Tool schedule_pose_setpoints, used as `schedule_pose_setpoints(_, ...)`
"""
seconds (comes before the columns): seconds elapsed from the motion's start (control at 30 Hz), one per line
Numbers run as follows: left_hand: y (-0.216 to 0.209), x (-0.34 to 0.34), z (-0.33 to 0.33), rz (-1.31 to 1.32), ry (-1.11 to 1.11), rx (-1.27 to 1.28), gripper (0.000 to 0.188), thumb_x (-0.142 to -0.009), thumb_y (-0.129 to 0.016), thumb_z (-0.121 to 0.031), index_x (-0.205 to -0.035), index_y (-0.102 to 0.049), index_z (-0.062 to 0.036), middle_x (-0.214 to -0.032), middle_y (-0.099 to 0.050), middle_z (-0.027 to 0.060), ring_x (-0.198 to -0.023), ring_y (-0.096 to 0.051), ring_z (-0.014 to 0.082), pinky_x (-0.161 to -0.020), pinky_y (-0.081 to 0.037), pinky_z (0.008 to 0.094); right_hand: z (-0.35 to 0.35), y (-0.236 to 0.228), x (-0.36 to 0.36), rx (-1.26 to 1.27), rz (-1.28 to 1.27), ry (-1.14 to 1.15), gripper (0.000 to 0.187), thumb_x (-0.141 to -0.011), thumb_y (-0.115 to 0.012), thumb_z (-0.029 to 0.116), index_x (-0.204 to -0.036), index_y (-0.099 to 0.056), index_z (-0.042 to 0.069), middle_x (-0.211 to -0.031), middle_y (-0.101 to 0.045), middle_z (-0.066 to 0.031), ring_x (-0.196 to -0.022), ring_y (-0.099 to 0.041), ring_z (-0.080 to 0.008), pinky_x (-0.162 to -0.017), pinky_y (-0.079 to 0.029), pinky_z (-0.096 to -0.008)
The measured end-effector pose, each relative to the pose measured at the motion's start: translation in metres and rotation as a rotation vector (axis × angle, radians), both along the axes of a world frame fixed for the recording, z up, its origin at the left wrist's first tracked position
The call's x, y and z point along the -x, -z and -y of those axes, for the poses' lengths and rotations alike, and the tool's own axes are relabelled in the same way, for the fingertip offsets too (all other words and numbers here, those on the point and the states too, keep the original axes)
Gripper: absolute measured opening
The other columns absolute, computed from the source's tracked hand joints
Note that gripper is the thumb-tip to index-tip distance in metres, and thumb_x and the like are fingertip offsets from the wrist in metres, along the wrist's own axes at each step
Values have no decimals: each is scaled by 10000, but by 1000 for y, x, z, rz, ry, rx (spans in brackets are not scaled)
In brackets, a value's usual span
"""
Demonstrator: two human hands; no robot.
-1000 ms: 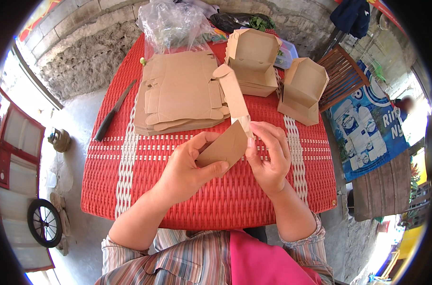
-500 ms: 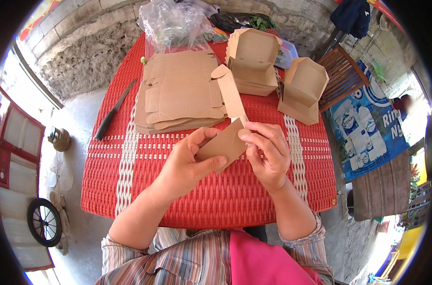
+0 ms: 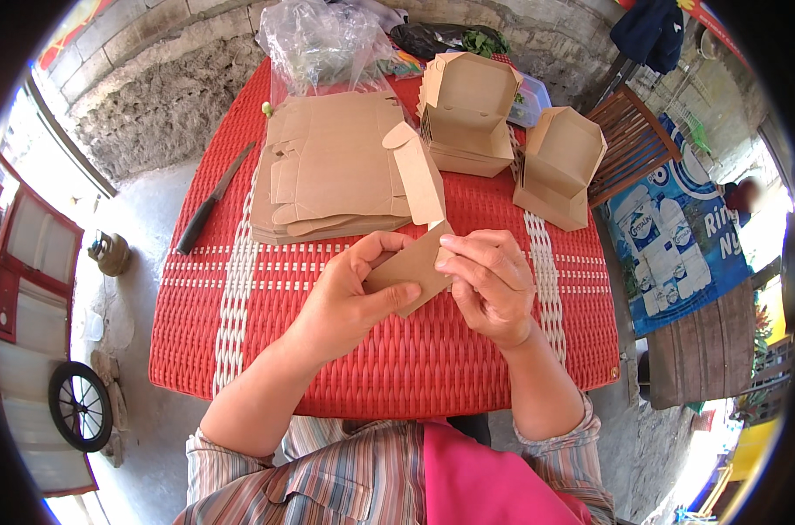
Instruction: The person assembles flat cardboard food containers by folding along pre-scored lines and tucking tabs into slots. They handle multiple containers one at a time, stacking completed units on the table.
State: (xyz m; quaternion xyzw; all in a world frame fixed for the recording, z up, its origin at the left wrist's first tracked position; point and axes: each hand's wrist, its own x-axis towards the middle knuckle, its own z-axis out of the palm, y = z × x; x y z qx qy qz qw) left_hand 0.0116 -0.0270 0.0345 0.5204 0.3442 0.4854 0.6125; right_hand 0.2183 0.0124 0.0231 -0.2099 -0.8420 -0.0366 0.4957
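Note:
Between my hands, above the near half of the red woven table, is a partly folded brown cardboard box (image 3: 412,273). Its long side flap sticks up and away from me. My left hand (image 3: 349,293) grips the panel, thumb on the near face and fingers behind it. My right hand (image 3: 494,284) pinches the right edge of the box near a corner tab, with thumb and fingers together. Just beyond lies a stack of flat cardboard box blanks (image 3: 332,166). Farther right stand a stack of folded open boxes (image 3: 467,114) and a single open box (image 3: 557,166).
A knife (image 3: 212,201) with a black handle lies at the table's left. At the far edge are a clear plastic bag (image 3: 323,44), a black bag (image 3: 419,39) with green leaves, and a clear plastic container (image 3: 530,101). A wooden chair (image 3: 634,140) stands beyond the right edge.
My right fingers have shifted slightly left along the box's edge, now covering the corner tab. The box has tilted a little, and its raised flap sits slightly lower and farther left.

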Motion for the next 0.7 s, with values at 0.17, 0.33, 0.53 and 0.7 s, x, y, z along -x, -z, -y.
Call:
schedule_pose_setpoints(0.17, 0, 3, -1, 17, 40, 15, 409, -914, -671, -15, -1280, -491, -6, -1118, -600, 45, -994, -577, 97, -837, -494, 260, 4, 2, 2, 357, -205, -74, 162, -853, -633, -8, -1002, -696, 6, -1069, -668, -108, -907, -613, -241, -787, -515, -331)
schedule_pose_setpoints(0.33, -5, 2, 1, -91, 82, -65, 430, -932, -655, -26, -1312, -453, -17, -1111, -600, 67, -966, -588, 110, -808, -507, 271, 3, 18, 9, 759, -477, -262, 319, -916, -615, 11, -1227, -545, 6, -1080, -461, -55, -1020, -469, -143, -948, -389, -281)
schedule_pose_setpoints(0.53, -1, 2, 0, -42, 87, -88, 414, -940, -641, -4, -1303, -444, -12, -1118, -605, 82, -941, -618, 130, -801, -531, 285, 1, 23, 12, 809, -524, -336, 462, -907, -659, 79, -1305, -424, 56, -1177, -429, -57, -1087, -444, -169, -1016, -352, -339)
schedule_pose_setpoints(0.7, -4, 3, 4, 194, -86, -179, 453, -905, -676, 28, -1298, -459, -34, -1206, -606, 91, -1024, -629, 140, -873, -538, 287, -17, 29, 6, 723, -771, -47, 543, -1035, -455, 389, -1450, -328, 63, -1303, -432, -89, -1184, -438, -192, -1077, -313, -368)
